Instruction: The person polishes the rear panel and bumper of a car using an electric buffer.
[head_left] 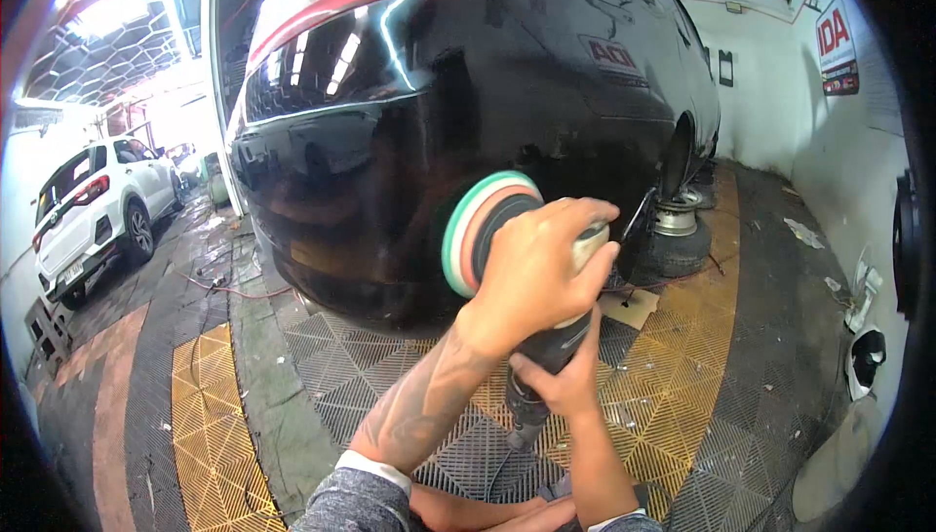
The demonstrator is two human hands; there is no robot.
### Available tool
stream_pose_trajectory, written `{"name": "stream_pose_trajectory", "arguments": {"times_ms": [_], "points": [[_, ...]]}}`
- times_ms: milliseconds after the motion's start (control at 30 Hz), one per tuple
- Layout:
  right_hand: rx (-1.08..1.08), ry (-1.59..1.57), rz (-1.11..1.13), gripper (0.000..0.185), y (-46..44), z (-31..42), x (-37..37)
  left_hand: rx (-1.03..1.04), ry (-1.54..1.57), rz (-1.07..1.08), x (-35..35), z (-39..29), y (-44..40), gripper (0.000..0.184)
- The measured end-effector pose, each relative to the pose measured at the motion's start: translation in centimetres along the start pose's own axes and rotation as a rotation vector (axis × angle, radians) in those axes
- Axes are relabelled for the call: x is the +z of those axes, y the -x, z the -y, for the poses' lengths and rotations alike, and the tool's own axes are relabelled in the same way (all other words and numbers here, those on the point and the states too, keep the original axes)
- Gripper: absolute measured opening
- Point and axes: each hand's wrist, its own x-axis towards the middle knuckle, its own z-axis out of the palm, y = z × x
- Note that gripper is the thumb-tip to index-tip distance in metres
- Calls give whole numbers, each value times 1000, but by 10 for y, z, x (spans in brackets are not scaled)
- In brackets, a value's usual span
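A car polisher [554,349] with a round pad [475,222] layered green, white and orange is held up to a black car's rear bumper [380,191]. The pad's face is turned toward the glossy paint and appears to touch it. My left hand [536,264] is wrapped over the polisher's head, just behind the pad. Lower down, my right hand [570,376] grips the dark body, with the thumb along its near side. The tool slants downward toward me, its cord end [526,430] hanging low. My palms and several fingertips are hidden.
A wheel rim on a tyre [678,239] stands by the car's side, near a flat piece of cardboard [629,308]. Grated floor tiles [673,386] lie underfoot. A white car [107,200] is parked at left. One shoe [865,361] rests near the right wall.
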Motion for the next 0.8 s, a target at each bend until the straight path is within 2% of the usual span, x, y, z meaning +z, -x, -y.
{"name": "stream_pose_trajectory", "arguments": {"times_ms": [100, 200, 267, 400, 467, 533, 600, 633, 700, 767, 800], "points": [[-6, -2, -24, 106, -22, 10, -3, 3, -27, 91, -8, -2, -27, 31], [-42, 43, -13, 107, -40, 33, 10, -50, -25, -12, -29, -7, -39, 24], [-193, 214, 16, 115, -48, 49, 25, -17, -68, -55, -58, -18, -44, 24], [-216, 166, 157, 140, -50, 77, 40, -20, -89, -108, -110, -27, -47, 28], [-204, 165, 273, 143, -28, 65, 31, -140, 101, -223, -128, -39, -43, 25], [-207, 186, 346, 138, 6, 59, 21, -166, 192, -333, -152, -41, -39, 27], [244, -296, 386, 120, 30, 55, 17, -187, 257, -408, -174, -42, -36, 30], [247, -304, 394, 120, 30, 56, 17, -195, 268, -402, -183, -42, -37, 31], [-160, 59, 534, 103, 24, 60, 22, -232, 241, -389, -196, -42, -43, 36], [-138, 6, 544, 99, 13, 80, 24, -238, 220, -321, -209, -38, -57, 41], [-117, -42, 550, 96, 6, 90, 25, -249, 177, -291, -218, -33, -67, 50]]}}
